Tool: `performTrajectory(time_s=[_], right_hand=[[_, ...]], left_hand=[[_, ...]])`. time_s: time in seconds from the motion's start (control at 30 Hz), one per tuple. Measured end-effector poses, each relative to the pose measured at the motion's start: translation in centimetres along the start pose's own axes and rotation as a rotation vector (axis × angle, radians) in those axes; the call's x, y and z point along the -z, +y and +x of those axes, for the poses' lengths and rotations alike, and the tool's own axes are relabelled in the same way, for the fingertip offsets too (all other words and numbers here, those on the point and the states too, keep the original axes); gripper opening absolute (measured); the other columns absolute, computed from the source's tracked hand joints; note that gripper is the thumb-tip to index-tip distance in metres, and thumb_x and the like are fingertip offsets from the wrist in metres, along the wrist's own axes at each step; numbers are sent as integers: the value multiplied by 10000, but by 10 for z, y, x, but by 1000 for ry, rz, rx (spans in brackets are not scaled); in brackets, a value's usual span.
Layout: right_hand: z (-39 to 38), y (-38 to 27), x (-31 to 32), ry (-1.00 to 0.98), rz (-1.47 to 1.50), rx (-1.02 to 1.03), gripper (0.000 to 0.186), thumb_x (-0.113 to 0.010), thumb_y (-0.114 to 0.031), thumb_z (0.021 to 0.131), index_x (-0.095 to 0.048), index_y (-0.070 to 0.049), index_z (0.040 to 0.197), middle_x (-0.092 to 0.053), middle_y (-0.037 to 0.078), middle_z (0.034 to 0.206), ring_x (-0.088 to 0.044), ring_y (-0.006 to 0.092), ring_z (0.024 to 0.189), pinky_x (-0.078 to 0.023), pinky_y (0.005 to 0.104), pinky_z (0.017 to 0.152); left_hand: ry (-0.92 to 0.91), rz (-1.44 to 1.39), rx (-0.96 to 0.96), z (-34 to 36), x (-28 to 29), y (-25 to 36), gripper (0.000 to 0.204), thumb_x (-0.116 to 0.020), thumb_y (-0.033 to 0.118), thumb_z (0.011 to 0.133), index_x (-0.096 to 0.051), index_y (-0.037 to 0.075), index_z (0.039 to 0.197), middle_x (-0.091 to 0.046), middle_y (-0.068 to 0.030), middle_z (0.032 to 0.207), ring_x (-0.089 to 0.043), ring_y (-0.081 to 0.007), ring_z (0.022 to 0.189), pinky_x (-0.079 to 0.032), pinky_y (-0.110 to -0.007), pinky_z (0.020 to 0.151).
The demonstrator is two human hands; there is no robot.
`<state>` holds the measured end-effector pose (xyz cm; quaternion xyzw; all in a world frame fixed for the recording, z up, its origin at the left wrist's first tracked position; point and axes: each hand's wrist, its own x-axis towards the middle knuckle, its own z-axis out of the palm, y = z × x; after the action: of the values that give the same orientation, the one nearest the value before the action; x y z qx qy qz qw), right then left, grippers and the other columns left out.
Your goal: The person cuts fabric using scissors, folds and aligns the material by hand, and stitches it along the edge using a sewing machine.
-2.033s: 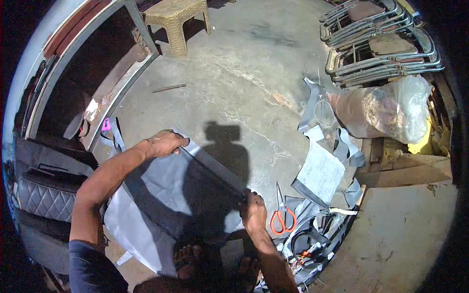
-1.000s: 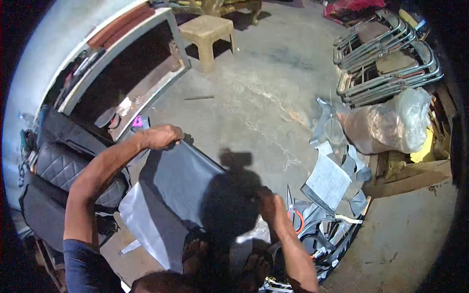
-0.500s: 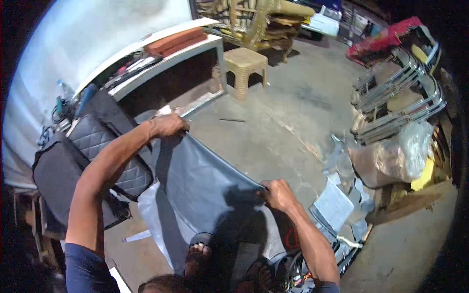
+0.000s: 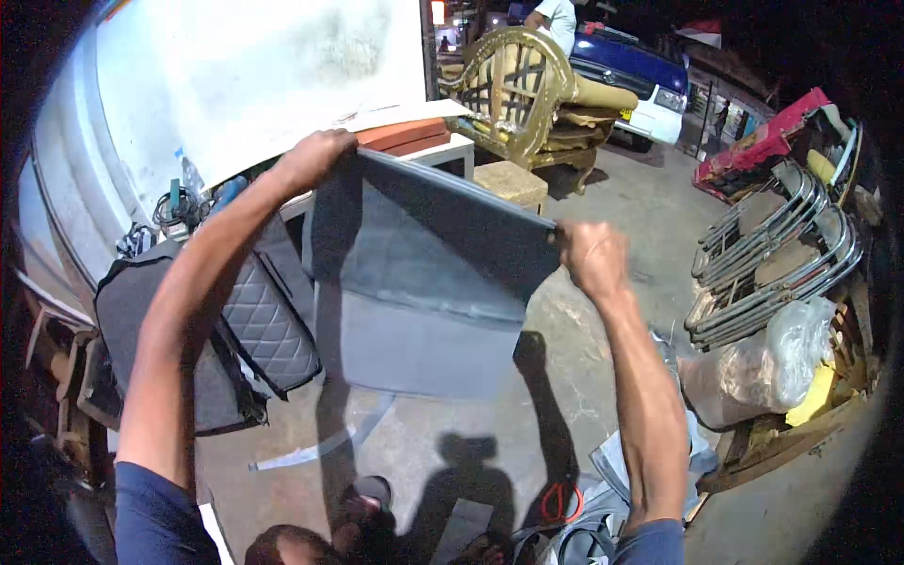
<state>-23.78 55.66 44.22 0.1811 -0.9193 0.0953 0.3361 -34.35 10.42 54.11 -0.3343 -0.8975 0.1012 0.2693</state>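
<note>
Stretched between my two hands hangs a grey leatherette sheet point(image 4: 428, 344), its top edge taut and sloping down to the right. A seam or fold crosses it partway down, and the upper part lies in dark shadow. My left hand point(image 4: 323, 160) is closed on the upper left corner, higher and farther off. The upper right corner is gripped in my right hand point(image 4: 593, 256), fingers curled. Below the sheet, a pale grey strip point(image 4: 306, 455) lies on the floor. Left of it lean dark quilted seat covers point(image 4: 273, 320), near my left forearm.
Behind the sheet are orange foam blocks point(image 4: 405, 137) on a white bench and a woven-look stool point(image 4: 513, 179). An ornate chair frame point(image 4: 513, 94), a vehicle point(image 4: 650, 118) and a person point(image 4: 556, 21) are farther back. Stacked metal chairs point(image 4: 782, 250) and a plastic-wrapped bundle point(image 4: 753, 358) stand right.
Both hands have risen and moved away from me, the right also to the right. The sheet has lifted off the floor by my feet and hangs free. My view has tilted up.
</note>
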Motion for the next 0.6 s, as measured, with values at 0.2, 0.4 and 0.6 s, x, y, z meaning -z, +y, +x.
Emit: performTrajectory(time_s=[0.2,0.4,0.6], right_hand=[[-38,1,59,194,-158,128,182,-636,-61,796,-722,-95,952,-703,139,811,-669,337,886,-527,491,736],[-239,-7,-79,-104,-145,47,324,-622,-62,790,-707,-98,1100,-712,75,1135,-633,273,1032,-450,481,952],[-415,-79,-136,-552,-62,-224,416,-613,-120,801,-670,-84,1212,-648,89,1249,-554,326,1181,-415,518,998]], left_hand=[[221,168,-279,-46,9,36,298,-601,44,827,-632,12,1122,-635,-129,987,-624,-300,963,-495,-417,863],[43,-180,-193,-208,-203,200,243,-631,126,819,-663,49,1048,-607,-73,860,-631,-237,880,-494,-400,812],[-209,-470,164,-348,-291,334,256,-629,125,831,-701,96,1074,-637,-62,951,-583,-263,981,-457,-408,852]])
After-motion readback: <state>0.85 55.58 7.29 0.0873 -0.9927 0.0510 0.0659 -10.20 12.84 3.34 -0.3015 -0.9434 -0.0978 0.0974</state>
